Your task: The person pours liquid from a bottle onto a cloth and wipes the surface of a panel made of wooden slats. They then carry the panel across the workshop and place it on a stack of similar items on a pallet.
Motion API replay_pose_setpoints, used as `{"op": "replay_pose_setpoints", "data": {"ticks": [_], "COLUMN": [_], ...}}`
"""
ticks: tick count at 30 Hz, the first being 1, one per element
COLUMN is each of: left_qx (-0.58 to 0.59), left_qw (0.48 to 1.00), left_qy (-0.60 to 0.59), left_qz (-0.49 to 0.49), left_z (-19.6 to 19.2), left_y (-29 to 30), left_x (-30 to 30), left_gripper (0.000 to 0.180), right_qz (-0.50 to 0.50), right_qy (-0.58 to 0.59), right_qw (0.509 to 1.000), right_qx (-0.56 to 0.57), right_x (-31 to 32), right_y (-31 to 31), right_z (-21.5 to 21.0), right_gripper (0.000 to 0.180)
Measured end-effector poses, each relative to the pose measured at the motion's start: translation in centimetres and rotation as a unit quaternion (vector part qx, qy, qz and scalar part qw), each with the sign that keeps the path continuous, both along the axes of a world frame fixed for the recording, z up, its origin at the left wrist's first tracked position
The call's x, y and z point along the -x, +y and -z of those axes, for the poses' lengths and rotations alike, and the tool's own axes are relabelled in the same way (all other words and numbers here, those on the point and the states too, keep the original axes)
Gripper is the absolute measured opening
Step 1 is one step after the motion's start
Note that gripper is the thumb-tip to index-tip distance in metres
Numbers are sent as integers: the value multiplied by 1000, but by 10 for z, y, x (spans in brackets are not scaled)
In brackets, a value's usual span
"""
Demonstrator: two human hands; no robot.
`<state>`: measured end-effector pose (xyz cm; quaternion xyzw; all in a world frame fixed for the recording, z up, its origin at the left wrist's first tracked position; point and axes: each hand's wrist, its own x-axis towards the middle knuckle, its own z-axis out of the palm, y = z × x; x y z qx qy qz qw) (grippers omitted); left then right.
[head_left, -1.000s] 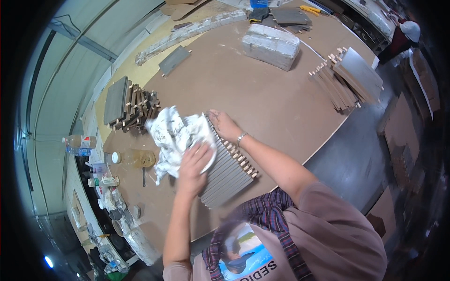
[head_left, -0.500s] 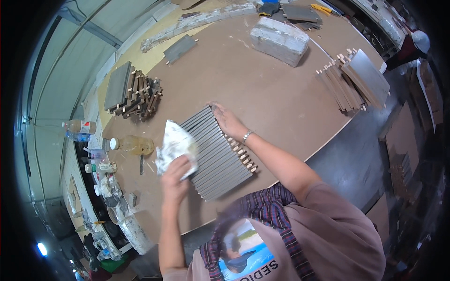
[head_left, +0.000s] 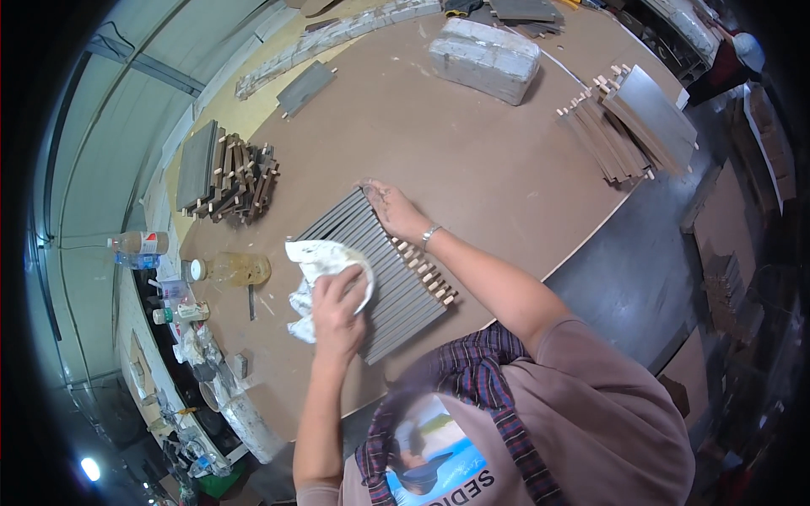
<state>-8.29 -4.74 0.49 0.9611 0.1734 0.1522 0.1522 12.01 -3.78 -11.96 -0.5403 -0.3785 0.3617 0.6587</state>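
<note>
Left grip (head_left: 337, 316) is gripping a cloth (head_left: 316, 260), fingers bending over it. Cloth, white with dark stains, is bunching ahead and left of this grip, partly covering the slats (head_left: 392, 308). Slats, grey and narrow, are lying side by side on the desk (head_left: 472, 160), reaching from under left grip across to right grip (head_left: 395, 212). Right grip is resting along their far right corner, touching; cannot tell whether its fingers are closing on them. A bracelet (head_left: 431, 236) is circling the wrist behind right grip. Pale pegs (head_left: 434, 282) are jutting from slat ends, nearer the body than right grip. A white-capped jar (head_left: 240, 269) is standing out left of left grip. One pile (head_left: 245, 181) is sitting ahead and left of both grips; a whitish block (head_left: 485, 63) is sitting well ahead of right grip.
</note>
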Motion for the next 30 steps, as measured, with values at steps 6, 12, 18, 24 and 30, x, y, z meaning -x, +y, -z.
{"op": "replay_pose_setpoints", "data": {"ticks": [6,12,18,24,30], "left_qx": [1,-18,-33,-52,-49], "left_qw": [999,990,998,997,997], "left_qy": [54,-43,44,40,46], "left_qz": [-7,-130,33,37,40], "left_z": [-17,-63,-10,-7,-5], "left_y": [10,13,-7,-6,-5], "left_x": [7,10,-28,-46,-30], "left_gripper": [44,31,51,50,53], "right_qz": [-3,-77,-21,-44,-15], "right_qy": [-13,13,-65,-55,-115], "right_qw": [999,996,997,994,991], "right_qx": [37,36,42,87,63], "right_x": [-10,-11,25,24,29], "right_y": [-24,-89,-98,-98,-99], "right_z": [-29,-19,0,-14,-1], "right_gripper": [46,55,54,56,58]}}
